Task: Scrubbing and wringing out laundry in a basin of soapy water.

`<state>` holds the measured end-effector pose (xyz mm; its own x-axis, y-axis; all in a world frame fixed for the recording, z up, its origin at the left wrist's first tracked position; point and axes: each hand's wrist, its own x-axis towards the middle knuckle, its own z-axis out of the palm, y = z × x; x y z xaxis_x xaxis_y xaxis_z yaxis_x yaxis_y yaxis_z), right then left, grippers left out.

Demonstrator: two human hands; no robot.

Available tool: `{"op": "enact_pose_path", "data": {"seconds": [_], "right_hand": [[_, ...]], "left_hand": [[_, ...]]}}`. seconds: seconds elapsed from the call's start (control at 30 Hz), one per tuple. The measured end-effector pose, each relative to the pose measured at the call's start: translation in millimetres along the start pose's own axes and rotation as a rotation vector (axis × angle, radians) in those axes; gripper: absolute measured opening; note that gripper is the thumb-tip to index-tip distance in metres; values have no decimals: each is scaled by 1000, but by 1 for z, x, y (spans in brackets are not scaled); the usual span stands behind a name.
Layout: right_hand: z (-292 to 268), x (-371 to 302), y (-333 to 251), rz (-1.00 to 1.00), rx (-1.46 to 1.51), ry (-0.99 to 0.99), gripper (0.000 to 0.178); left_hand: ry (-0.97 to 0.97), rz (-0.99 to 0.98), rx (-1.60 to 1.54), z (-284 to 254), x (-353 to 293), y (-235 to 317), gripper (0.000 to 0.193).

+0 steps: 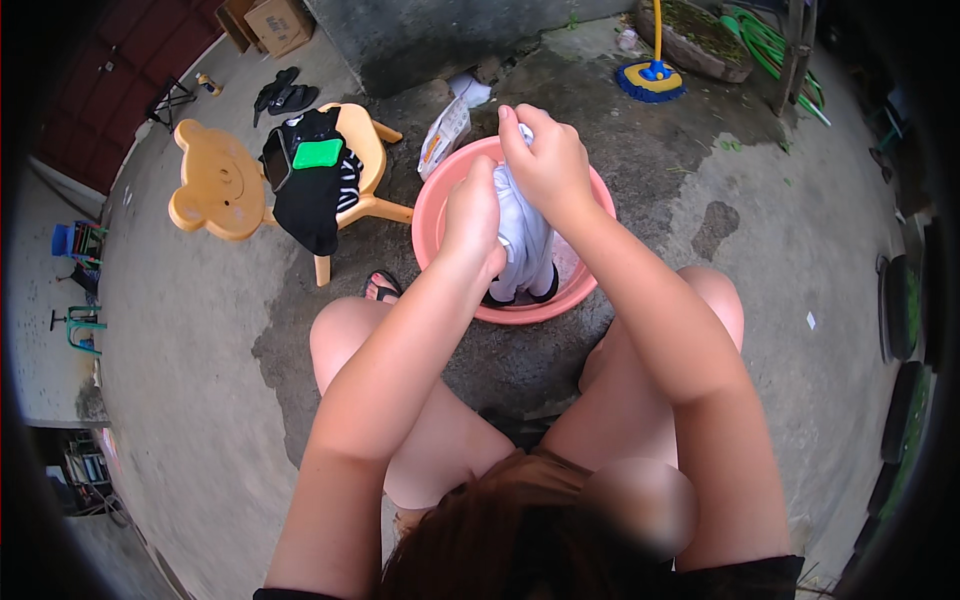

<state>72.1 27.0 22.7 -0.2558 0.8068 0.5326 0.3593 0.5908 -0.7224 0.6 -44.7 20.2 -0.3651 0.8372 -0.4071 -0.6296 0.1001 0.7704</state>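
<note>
Above a round pink basin (430, 232), both my hands grip a wet-looking white garment (522, 245) that hangs down into it. My right hand (548, 160) is closed in a fist around the garment's upper part. On the near left side, my left hand (472, 212) is closed on the same cloth, its fingertips mostly hidden. The garment hangs in folds, and dark edges show at its lower end near the basin's bottom. Some pale liquid or suds show inside the basin, to the right of the cloth.
At left stands a yellow child's chair (362, 150) holding dark clothes (308, 208), a phone (276, 160) and a green box-like item (318, 153). A white packet (443, 135) lies behind the basin. Farther off are black sandals (290, 95), a blue-yellow mop (652, 80) and a green hose (765, 45).
</note>
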Motion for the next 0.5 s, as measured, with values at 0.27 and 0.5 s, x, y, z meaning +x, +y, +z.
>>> {"op": "enact_pose_path", "data": {"seconds": [0.27, 0.5], "right_hand": [[9, -33, -26, -140, 65, -88, 32], [-3, -6, -8, 6, 57, -19, 34]], "left_hand": [[-24, 102, -78, -14, 4, 2, 32], [-5, 1, 45, 3, -7, 5, 40]]}}
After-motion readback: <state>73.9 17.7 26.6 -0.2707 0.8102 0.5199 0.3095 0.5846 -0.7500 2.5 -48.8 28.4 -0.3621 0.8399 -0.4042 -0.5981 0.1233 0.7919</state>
